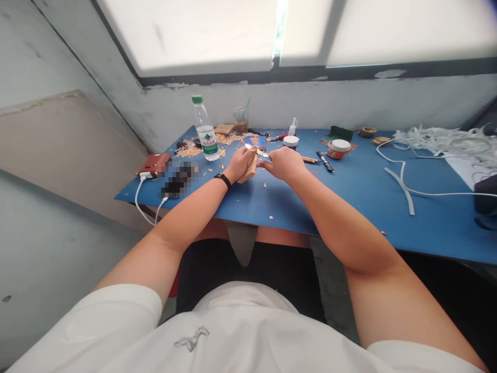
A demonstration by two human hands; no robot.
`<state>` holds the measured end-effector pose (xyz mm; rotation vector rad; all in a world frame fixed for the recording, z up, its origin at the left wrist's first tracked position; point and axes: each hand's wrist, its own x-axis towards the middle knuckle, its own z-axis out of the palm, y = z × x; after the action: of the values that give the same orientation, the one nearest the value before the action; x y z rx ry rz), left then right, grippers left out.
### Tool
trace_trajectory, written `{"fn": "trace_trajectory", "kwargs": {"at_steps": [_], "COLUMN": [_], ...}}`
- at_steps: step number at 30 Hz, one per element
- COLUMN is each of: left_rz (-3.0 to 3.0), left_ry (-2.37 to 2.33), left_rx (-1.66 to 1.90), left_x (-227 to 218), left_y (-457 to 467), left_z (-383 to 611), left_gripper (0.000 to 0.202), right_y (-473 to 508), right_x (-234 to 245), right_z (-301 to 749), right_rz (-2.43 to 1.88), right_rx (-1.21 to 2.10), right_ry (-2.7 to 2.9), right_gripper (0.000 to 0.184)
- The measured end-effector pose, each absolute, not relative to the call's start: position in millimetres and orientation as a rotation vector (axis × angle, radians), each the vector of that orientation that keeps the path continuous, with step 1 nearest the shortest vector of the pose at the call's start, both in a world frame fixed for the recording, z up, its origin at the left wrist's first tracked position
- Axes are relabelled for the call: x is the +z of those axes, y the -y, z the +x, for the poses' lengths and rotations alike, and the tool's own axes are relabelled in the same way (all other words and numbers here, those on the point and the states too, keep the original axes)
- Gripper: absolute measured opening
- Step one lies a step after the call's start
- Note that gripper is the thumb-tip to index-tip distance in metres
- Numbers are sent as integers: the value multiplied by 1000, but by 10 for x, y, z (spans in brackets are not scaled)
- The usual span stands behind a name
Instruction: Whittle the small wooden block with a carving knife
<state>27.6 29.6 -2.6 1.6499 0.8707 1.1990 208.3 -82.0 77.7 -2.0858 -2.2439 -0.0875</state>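
Observation:
My left hand (238, 165) is wrapped round a pale block of wood (249, 174), held tilted just above the blue table. Closed around a knife (263, 154), my right hand (286, 163) is on the other side of the block. The knife's shiny blade lies across the block's upper end, close to my left fingers; its handle is hidden in my grip. Wood shavings (190, 150) are scattered on the table beyond my left hand, and a few chips lie below the block.
A water bottle (206, 132), a brown case (154, 166) and a cabled, blurred-out device (178, 180) stand left on the blue table (349, 207). Behind are a drink cup (241, 120) and a white-lidded jar (290, 142). Rightward are an orange tub (339, 149), pen (325, 161) and white strips (404, 191).

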Motion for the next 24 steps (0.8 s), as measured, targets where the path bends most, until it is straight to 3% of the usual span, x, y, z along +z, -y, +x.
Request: {"fn": "trace_trajectory", "kwargs": {"at_steps": [6, 12, 18, 24], "left_rz": [1673, 1624, 1613, 1650], "left_ry": [-915, -906, -962, -956], "left_rx": [1202, 1172, 1214, 1206], "left_x": [44, 56, 50, 22], "left_y": [-231, -214, -218, -281], "left_z": [270, 320, 333, 335], "left_gripper": [67, 71, 61, 60], "right_y": [798, 782, 837, 783], "right_x": [754, 704, 756, 704], "right_z": [2113, 2136, 2078, 2096], "right_rz": [-2087, -2050, -2101, -2093], "right_rx": [-81, -92, -82, -97], "right_ry": [2211, 2186, 2171, 2151], "right_gripper": [83, 78, 73, 86]}}
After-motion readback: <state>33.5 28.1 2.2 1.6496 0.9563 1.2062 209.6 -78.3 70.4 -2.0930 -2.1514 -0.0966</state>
